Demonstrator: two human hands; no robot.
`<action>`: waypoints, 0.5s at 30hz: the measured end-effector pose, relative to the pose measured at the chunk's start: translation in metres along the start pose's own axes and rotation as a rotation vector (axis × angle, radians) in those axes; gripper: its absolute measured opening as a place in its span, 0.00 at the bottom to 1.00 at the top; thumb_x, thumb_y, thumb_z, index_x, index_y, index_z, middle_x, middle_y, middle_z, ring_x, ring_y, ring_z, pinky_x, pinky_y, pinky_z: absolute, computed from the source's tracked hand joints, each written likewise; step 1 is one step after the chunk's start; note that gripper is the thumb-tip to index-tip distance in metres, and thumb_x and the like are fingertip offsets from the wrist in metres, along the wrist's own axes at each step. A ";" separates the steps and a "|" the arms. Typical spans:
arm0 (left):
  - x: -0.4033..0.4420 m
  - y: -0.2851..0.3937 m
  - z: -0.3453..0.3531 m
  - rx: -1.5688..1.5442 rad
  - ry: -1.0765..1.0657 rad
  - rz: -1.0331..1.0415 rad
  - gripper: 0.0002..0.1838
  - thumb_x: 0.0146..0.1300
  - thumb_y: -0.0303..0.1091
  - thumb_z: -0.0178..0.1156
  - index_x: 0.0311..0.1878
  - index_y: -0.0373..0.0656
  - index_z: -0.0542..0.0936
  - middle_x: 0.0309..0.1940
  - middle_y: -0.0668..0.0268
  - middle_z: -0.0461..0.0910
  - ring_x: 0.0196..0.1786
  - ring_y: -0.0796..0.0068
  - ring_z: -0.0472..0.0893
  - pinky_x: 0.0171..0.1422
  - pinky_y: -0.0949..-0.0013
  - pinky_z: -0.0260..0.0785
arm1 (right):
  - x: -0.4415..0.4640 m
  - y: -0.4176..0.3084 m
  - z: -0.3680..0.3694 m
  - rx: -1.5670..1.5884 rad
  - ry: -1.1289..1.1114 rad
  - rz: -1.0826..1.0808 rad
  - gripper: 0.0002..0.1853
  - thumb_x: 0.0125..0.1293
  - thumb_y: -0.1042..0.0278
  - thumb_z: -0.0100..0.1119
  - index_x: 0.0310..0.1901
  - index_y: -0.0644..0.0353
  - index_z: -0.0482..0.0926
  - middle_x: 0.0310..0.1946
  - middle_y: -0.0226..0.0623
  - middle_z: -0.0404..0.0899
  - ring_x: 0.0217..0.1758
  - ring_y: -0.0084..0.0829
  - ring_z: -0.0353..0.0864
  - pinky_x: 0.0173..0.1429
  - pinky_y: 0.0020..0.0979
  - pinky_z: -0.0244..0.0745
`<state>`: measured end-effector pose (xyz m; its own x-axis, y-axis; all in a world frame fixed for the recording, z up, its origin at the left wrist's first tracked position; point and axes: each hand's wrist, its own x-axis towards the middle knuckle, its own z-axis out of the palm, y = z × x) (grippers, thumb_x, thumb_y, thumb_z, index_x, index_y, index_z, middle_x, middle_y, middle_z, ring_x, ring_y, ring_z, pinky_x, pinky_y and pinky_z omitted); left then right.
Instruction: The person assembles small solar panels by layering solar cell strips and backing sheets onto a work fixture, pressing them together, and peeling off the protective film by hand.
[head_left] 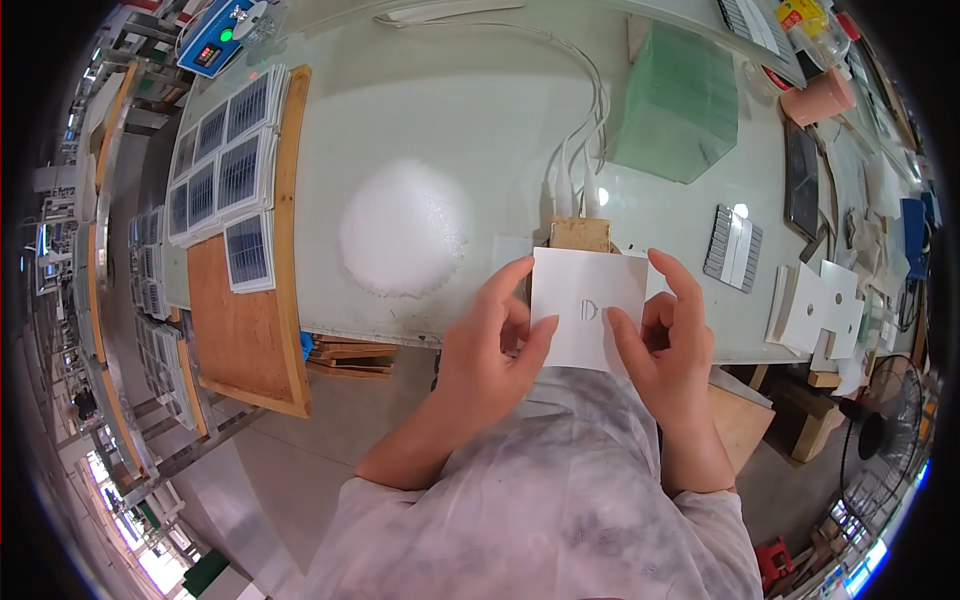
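A thin white square sheet with a small cut-out mark near its middle is held in front of my body, at the table's near edge. My left hand grips its left side, thumb on the face. On the right side, my right hand holds it the same way, with the index finger raised by the upper corner. Just beyond the sheet sits a small wooden block, partly hidden by it, with white cables running back from it. Left of my hands lies a round white mound on the glass-topped table.
At left, a wooden tray carries stacks of dark gridded panels. A stack of greenish glass sheets stands at the back right. A small striped panel, white cut sheets, a pink cup and a fan are to the right.
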<state>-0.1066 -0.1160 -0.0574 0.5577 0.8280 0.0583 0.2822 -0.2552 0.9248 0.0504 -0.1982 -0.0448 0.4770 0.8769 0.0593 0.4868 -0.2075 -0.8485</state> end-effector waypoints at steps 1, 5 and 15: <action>0.000 0.000 0.000 0.010 -0.002 0.006 0.29 0.53 0.22 0.62 0.58 0.37 0.63 0.18 0.71 0.68 0.20 0.87 0.65 0.24 0.82 0.58 | 0.000 0.001 0.000 -0.001 -0.010 0.010 0.30 0.53 0.77 0.62 0.59 0.59 0.62 0.14 0.25 0.64 0.17 0.15 0.60 0.21 0.17 0.55; 0.000 -0.002 0.001 -0.013 -0.015 -0.038 0.29 0.53 0.22 0.62 0.58 0.37 0.63 0.18 0.72 0.67 0.20 0.87 0.64 0.23 0.82 0.57 | 0.001 0.005 0.001 -0.050 -0.027 0.000 0.30 0.53 0.75 0.62 0.58 0.59 0.62 0.15 0.26 0.64 0.17 0.17 0.61 0.22 0.19 0.56; 0.009 0.002 -0.002 0.517 -0.062 0.452 0.28 0.48 0.32 0.66 0.54 0.36 0.70 0.47 0.53 0.68 0.53 0.54 0.69 0.55 0.59 0.64 | 0.000 0.008 0.002 0.011 -0.051 0.124 0.30 0.56 0.73 0.61 0.59 0.60 0.61 0.14 0.27 0.62 0.17 0.17 0.59 0.21 0.20 0.54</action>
<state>-0.1030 -0.1081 -0.0545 0.7477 0.5581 0.3597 0.3393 -0.7868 0.5155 0.0528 -0.1991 -0.0529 0.4953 0.8657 -0.0733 0.4178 -0.3113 -0.8535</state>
